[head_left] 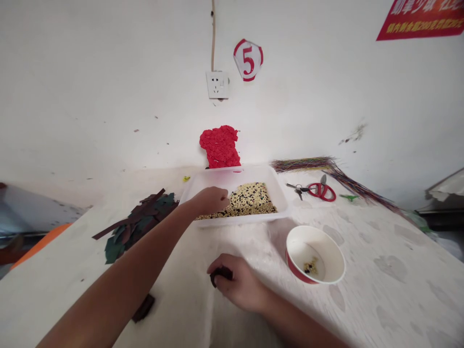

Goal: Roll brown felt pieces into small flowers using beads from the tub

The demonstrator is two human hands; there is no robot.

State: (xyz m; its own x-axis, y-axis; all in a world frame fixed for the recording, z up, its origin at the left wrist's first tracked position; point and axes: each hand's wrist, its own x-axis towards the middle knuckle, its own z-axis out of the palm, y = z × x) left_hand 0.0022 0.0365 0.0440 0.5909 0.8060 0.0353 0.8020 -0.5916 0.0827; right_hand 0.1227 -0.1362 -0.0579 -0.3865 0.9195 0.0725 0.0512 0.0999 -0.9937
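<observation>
My left hand [212, 200] is over the left part of a white plastic tray [282, 205], its fingers curled closed. What they hold, if anything, is hidden. Pale and dark bead-like grains [252, 199] lie heaped in the tray, just right of that hand. Nearer to me, in front of the tray, my right hand [239, 282] is closed around a small dark brown piece [224, 274] that looks rolled or folded. To its right stands a white paper bowl [331, 256] with a red outside and a few grains at its bottom.
Dark green and brown leaf-like pieces [139, 220] are piled at left. A dark brown piece [144, 308] lies under my left forearm. Red ruffled material [221, 145] rests against the wall. Red-handled scissors [322, 191], keys [297, 189] and thin coloured strands [304, 164] lie at right.
</observation>
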